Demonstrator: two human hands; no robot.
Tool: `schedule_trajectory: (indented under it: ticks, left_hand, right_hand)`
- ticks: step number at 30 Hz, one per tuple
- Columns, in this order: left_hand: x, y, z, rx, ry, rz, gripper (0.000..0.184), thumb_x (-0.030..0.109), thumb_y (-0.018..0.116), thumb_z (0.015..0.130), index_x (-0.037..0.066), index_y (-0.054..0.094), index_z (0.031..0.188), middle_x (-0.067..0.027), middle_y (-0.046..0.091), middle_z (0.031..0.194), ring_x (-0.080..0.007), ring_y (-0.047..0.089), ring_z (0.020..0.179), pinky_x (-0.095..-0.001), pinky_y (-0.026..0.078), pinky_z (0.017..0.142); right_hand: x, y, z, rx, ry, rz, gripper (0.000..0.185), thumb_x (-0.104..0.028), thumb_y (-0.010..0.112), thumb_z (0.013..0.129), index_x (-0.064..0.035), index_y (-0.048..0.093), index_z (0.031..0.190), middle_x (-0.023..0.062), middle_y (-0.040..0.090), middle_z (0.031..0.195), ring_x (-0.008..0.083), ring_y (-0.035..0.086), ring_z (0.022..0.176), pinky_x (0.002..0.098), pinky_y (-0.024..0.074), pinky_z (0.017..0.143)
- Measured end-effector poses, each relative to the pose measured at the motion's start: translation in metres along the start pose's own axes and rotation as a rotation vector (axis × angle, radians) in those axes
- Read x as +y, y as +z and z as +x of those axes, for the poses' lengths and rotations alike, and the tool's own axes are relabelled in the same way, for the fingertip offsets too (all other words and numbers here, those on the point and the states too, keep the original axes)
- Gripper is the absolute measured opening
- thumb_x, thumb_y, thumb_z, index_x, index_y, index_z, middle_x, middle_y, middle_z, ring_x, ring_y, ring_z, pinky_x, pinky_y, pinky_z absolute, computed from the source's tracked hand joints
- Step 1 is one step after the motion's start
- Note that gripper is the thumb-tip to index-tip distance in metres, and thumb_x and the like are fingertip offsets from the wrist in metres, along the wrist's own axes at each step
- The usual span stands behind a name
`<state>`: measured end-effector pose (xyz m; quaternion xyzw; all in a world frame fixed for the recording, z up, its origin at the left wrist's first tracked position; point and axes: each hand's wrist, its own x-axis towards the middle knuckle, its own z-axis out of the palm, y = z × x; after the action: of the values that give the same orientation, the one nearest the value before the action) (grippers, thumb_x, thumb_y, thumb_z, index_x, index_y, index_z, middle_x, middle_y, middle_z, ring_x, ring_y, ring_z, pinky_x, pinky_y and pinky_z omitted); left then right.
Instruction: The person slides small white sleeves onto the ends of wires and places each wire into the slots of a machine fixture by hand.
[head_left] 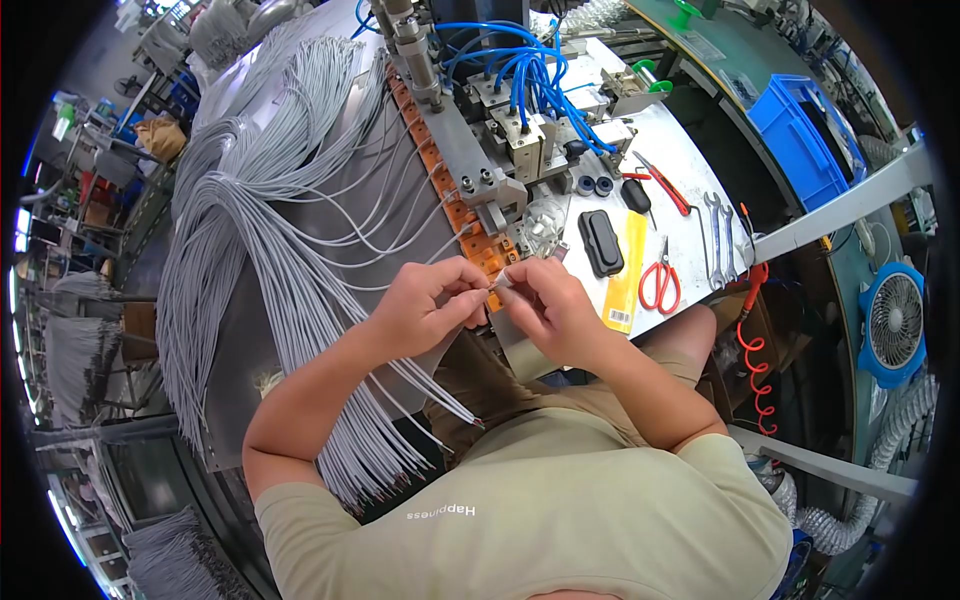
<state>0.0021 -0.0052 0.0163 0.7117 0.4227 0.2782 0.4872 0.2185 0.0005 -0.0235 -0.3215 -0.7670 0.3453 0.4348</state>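
Observation:
My left hand [432, 303] and my right hand [552, 305] meet at the near end of an orange fixture strip [470, 232]. Thumb and forefinger are pinched together on both. A small whitish piece [503, 279] shows between my right fingertips; its kind is too small to tell. Whatever my left fingertips grip is hidden. Beside my left hand lies a large bundle of grey cables [290, 240], several of them running to slots along the strip. Their loose ends hang over the table edge, near my left forearm.
A metal press machine [450, 130] with blue air tubes [540, 75] stands just beyond my hands. To the right lie a black case [601, 243], a yellow packet [628, 270], red-handled scissors [660, 285] and wrenches [717, 240]. Farther right are a blue crate [800, 140] and a fan [893, 318].

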Motion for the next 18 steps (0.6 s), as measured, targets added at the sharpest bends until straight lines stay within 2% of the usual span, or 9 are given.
schedule_trajectory:
  ticks: [3, 7, 10, 12, 13, 14, 15, 17, 18]
  left_hand:
    - [0.000, 0.000, 0.000, -0.014, -0.036, -0.079, 0.014, 0.007, 0.061, 0.094, -0.003, 0.065, 0.103, -0.0057, 0.070, 0.085, -0.0102, 0.067, 0.073, -0.0249, 0.053, 0.069]
    - [-0.006, 0.007, 0.004, 0.040, 0.029, -0.022, 0.013, 0.009, 0.063, 0.093, -0.001, 0.065, 0.101, -0.0049, 0.070, 0.083, -0.0103, 0.067, 0.073, -0.0261, 0.053, 0.068]
    - [-0.007, 0.008, 0.004, 0.164, 0.115, 0.079, 0.011, 0.012, 0.066, 0.091, 0.003, 0.065, 0.098, -0.0049, 0.069, 0.080, -0.0129, 0.067, 0.072, -0.0289, 0.053, 0.067]
    - [-0.005, -0.001, 0.002, 0.041, 0.252, 0.374, 0.016, 0.012, 0.069, 0.088, 0.004, 0.067, 0.102, -0.0060, 0.070, 0.082, -0.0174, 0.067, 0.071, -0.0287, 0.052, 0.065]
    - [-0.003, -0.004, 0.002, -0.021, 0.320, 0.522, 0.018, 0.011, 0.070, 0.087, 0.004, 0.069, 0.103, -0.0066, 0.070, 0.083, -0.0197, 0.066, 0.070, -0.0285, 0.051, 0.064]
    - [-0.002, -0.002, 0.000, -0.021, 0.320, 0.522, 0.018, 0.011, 0.070, 0.087, 0.004, 0.069, 0.103, -0.0066, 0.070, 0.083, -0.0197, 0.066, 0.070, -0.0285, 0.051, 0.064]
    - [0.000, 0.001, -0.005, -0.240, 0.291, 0.463, 0.017, 0.012, 0.072, 0.085, 0.005, 0.070, 0.100, -0.0068, 0.070, 0.082, -0.0211, 0.065, 0.070, -0.0294, 0.051, 0.064]
    - [0.006, 0.007, -0.011, -0.673, 0.228, 0.336, 0.014, 0.013, 0.077, 0.080, 0.007, 0.073, 0.092, -0.0070, 0.069, 0.081, -0.0239, 0.064, 0.069, -0.0312, 0.049, 0.062]
    - [0.008, 0.006, -0.011, -0.672, 0.228, 0.336, 0.014, 0.013, 0.077, 0.080, 0.007, 0.073, 0.092, -0.0070, 0.069, 0.081, -0.0239, 0.064, 0.069, -0.0312, 0.049, 0.062]
  right_hand:
    - [0.000, -0.003, 0.004, 0.057, -0.154, -0.151, 0.012, -0.006, 0.066, 0.091, -0.0001, 0.059, 0.098, 0.0089, 0.055, 0.072, 0.0205, 0.053, 0.064, 0.0343, 0.0408, 0.057]
    - [0.000, 0.002, 0.005, 0.101, -0.215, -0.247, 0.010, -0.007, 0.065, 0.092, -0.0009, 0.058, 0.095, 0.0094, 0.053, 0.069, 0.0263, 0.051, 0.068, 0.0379, 0.0407, 0.062]
    - [0.020, 0.000, 0.009, 0.183, -0.087, -0.312, 0.011, -0.010, 0.064, 0.093, -0.0018, 0.057, 0.093, 0.0065, 0.054, 0.069, 0.0209, 0.051, 0.066, 0.0338, 0.0393, 0.059]
    - [0.036, 0.000, 0.010, 0.221, -0.021, -0.347, 0.012, -0.011, 0.064, 0.094, -0.0022, 0.056, 0.092, 0.0051, 0.054, 0.069, 0.0182, 0.051, 0.064, 0.0317, 0.0386, 0.058]
    - [0.043, 0.001, 0.010, 0.210, 0.149, -0.149, 0.013, -0.013, 0.064, 0.095, -0.0024, 0.056, 0.091, 0.0032, 0.054, 0.069, 0.0148, 0.049, 0.063, 0.0299, 0.0374, 0.057]
    - [0.049, 0.001, 0.011, 0.196, 0.319, 0.051, 0.014, -0.014, 0.064, 0.095, -0.0026, 0.056, 0.091, 0.0013, 0.055, 0.069, 0.0114, 0.048, 0.062, 0.0281, 0.0363, 0.055]
    - [0.054, 0.000, 0.011, 0.181, 0.487, 0.251, 0.015, -0.015, 0.064, 0.096, -0.0029, 0.056, 0.091, -0.0006, 0.055, 0.069, 0.0080, 0.047, 0.061, 0.0262, 0.0351, 0.054]
    - [0.055, -0.004, 0.013, 0.136, 0.518, 0.294, 0.016, -0.016, 0.064, 0.096, -0.0031, 0.056, 0.091, -0.0018, 0.054, 0.069, 0.0058, 0.046, 0.061, 0.0249, 0.0341, 0.053]
    - [0.055, -0.005, 0.015, 0.091, 0.547, 0.339, 0.017, -0.017, 0.064, 0.096, -0.0033, 0.056, 0.091, -0.0030, 0.054, 0.070, 0.0037, 0.044, 0.060, 0.0236, 0.0330, 0.053]
